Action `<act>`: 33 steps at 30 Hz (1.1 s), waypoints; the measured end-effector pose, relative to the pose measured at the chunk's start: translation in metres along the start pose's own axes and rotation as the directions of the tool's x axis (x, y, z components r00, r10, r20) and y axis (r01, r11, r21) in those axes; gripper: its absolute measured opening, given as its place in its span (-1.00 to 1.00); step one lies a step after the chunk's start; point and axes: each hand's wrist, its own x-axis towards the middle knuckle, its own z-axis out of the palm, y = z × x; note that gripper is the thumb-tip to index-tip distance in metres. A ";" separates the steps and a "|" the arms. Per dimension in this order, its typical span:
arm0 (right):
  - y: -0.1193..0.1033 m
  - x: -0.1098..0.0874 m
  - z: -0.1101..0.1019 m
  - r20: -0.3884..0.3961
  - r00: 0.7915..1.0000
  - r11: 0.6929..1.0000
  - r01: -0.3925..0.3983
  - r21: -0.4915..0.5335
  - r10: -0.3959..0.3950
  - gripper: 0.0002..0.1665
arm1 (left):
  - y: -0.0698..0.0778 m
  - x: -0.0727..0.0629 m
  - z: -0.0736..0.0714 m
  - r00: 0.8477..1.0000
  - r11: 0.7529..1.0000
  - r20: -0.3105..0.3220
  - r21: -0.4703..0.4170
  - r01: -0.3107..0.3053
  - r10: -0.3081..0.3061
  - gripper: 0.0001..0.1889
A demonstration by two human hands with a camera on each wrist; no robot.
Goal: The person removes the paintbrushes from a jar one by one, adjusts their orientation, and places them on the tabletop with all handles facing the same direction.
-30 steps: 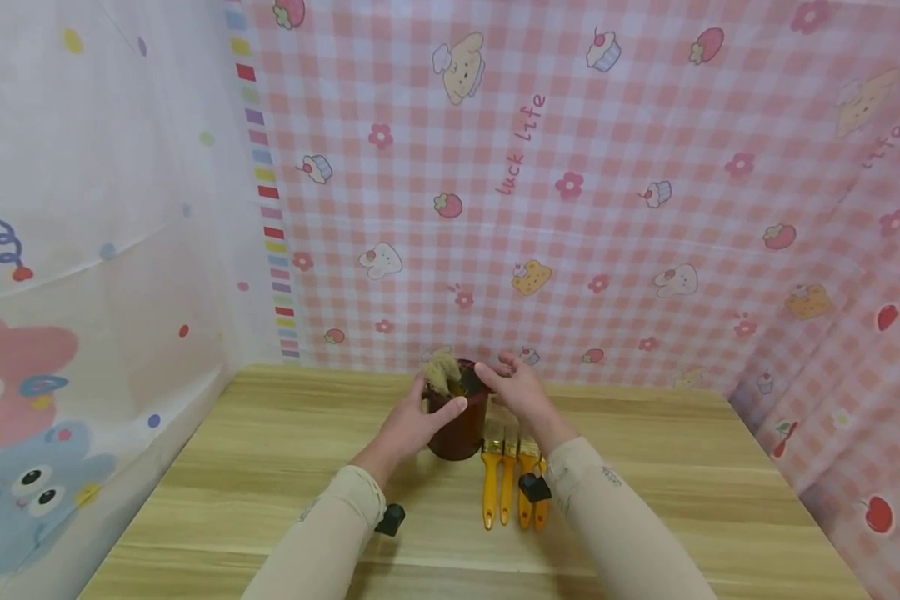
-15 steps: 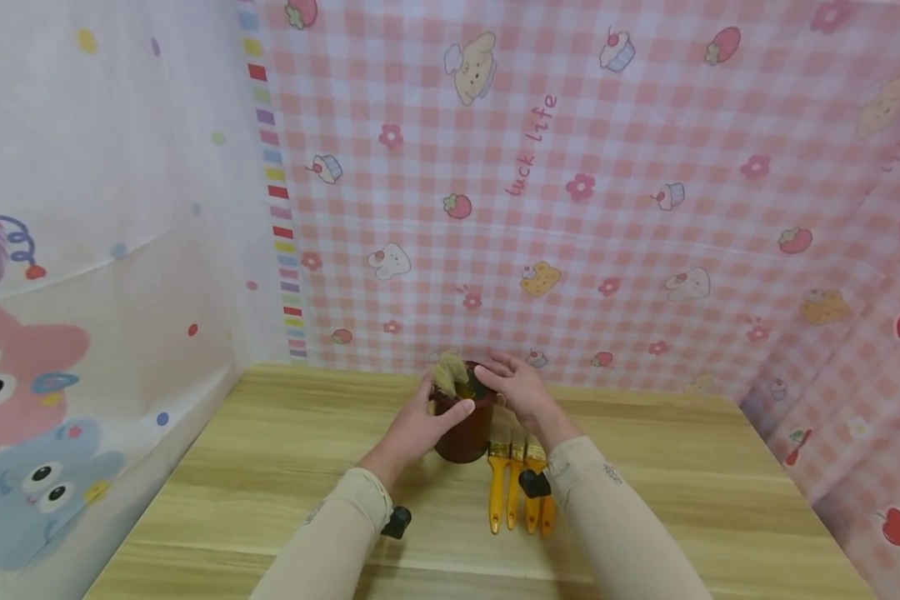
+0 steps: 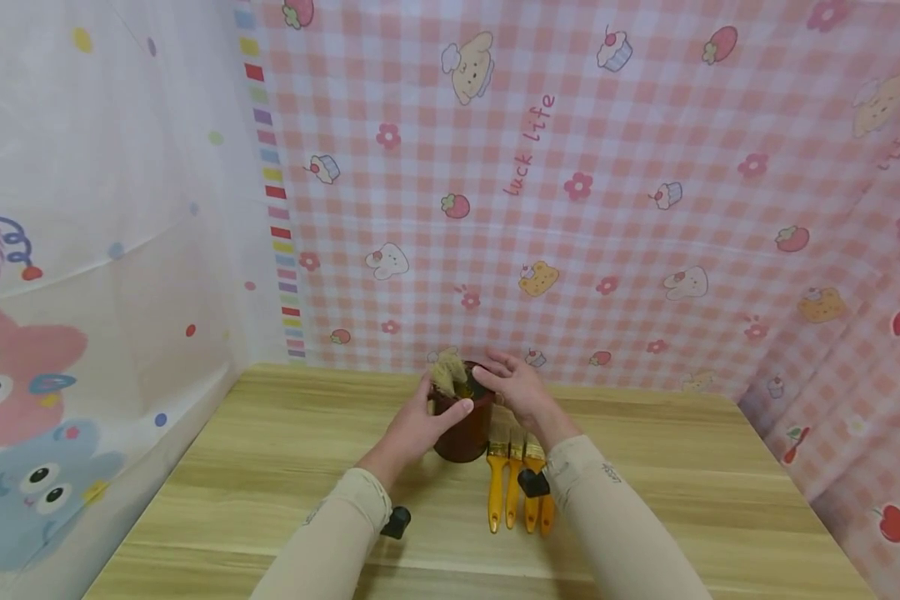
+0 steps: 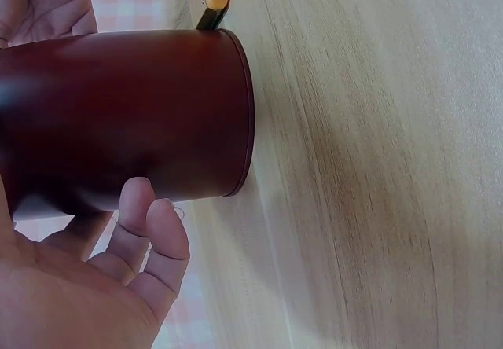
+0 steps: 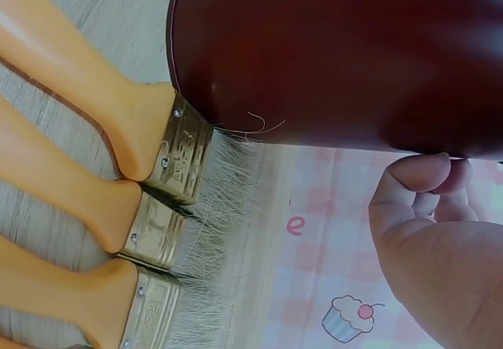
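On my far left hangs a white curtain [image 3: 142,192], on which cartoon figures and coloured dots are printed. Next begins the surface [image 3: 270,467], of light wood with visible grain. Over it reaches my left sleeve [image 3: 322,533], cream in colour, and by its cuff sits a black part [image 3: 397,522]. My left hand [image 3: 418,427] is clamped on the left side of the cup [image 3: 462,435]: the thumb lies across the near side, just under the rim, and the other fingers curve around the left side. The cup is dark red-brown and shiny, and it stands upright on the surface, near the back edge, between my two hands. From its mouth, at the left, comes out a tuft [image 3: 446,372] of pale bristles. My right hand [image 3: 523,392] holds the cup from the right, with the thumb at the rim and the fingers bent behind it. Just to the right of the cup, four brushes [image 3: 512,483] lie side by side, orange handles toward me, bristles away from me. A second black part [image 3: 532,483] covers some of these handles. Then comes my right sleeve [image 3: 622,533]. Behind everything hangs a pink checked cloth [image 3: 630,142], with strawberries, cupcakes and flowers, and it continues to the far right.
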 end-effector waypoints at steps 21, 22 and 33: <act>-0.019 -0.005 0.007 0.090 0.987 0.855 0.162 -0.493 -0.135 -0.32 | -0.001 0.001 -0.001 1.000 1.000 0.014 0.013 -0.013 0.013 0.17; -0.019 -0.005 0.008 0.087 0.985 0.832 0.175 -0.526 -0.152 -0.33 | -0.001 0.001 -0.001 1.000 1.000 0.016 0.017 -0.010 0.010 0.18; -0.022 -0.008 0.017 0.005 0.956 0.756 0.235 -0.611 -0.294 -0.64 | -0.002 -0.001 -0.002 0.999 0.999 0.013 0.021 -0.033 0.033 -0.02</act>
